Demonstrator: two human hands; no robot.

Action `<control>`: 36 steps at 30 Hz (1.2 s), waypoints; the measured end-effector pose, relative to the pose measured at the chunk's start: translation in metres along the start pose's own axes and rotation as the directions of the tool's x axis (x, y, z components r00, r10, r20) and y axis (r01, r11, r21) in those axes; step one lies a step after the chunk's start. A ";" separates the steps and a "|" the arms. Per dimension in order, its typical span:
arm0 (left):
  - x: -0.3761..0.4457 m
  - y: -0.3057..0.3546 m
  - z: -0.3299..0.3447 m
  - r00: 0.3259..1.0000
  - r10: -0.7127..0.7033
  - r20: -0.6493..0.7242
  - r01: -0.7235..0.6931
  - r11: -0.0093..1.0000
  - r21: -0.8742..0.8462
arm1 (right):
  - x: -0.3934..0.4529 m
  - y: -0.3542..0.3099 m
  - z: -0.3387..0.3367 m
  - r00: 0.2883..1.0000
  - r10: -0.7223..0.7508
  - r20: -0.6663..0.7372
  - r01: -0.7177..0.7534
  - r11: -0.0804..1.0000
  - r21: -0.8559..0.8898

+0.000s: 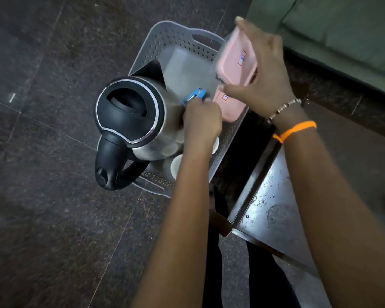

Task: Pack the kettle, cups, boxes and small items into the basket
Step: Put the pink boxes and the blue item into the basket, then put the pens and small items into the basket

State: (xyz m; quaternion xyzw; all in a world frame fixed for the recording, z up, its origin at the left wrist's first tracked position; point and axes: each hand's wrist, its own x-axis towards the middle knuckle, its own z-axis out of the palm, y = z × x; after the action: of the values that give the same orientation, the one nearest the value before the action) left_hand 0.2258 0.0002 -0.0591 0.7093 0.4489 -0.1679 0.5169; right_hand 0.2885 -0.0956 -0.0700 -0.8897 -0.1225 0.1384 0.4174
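Item: grey perforated basket point(165, 36) on the dark stone floor, handle cut-outs at 12 and 6 o'clock, its bare base showing in the 12 o'clock half.

Item: steel kettle point(131, 112) with black lid and handle, standing upright in the basket's 9 o'clock side, handle toward 7 o'clock. Packed, we judge.

Item: white cups point(176, 165), at the basket's 6 o'clock end, partly hidden under our left forearm and the kettle body; we cannot count them.

Item: pink box in the basket point(229, 107), lying along the 3 o'clock wall.

Item: second pink box point(236, 63), grasped by our right hand point(269, 85), fingers over its top edge and thumb underneath, tilted above the 3 o'clock rim, not yet set down.

Item: small blue item point(196, 95), pinched in the closed fingers of our left hand point(201, 121), just beside the kettle wall, over the basket's middle. Whether it touches the base we cannot tell.

Item: metal table point(276, 205), at 4 o'clock, well apart from the basket's contents.

Handling note, our judgement: we set the blue item on the bare base at 12 o'clock, clear of the kettle so nothing wedges beneath it. We level the held box first, then lay it flat on its twin or beside it, keeping our hands from crossing.
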 end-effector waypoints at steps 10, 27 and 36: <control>-0.013 -0.046 0.002 0.993 0.094 0.071 -0.099 0.991 0.084 | 0.073 -0.010 0.079 0.931 0.148 0.334 -0.035 0.946 -0.322; -0.050 -0.055 0.034 0.958 0.281 -0.050 -0.278 0.958 0.066 | -0.053 0.032 -0.010 0.990 0.140 -0.026 -0.140 0.990 0.009; -0.139 -0.094 0.156 0.915 0.225 0.335 -0.331 0.894 0.301 | -0.235 0.148 -0.083 0.814 0.564 -0.140 -0.544 0.824 0.158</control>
State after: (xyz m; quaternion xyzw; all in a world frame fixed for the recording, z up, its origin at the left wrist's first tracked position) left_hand 0.1098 -0.1962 -0.0798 0.8149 0.2234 -0.2714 0.4609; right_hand 0.1141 -0.3246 -0.0998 -0.8710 0.1883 0.1791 0.4170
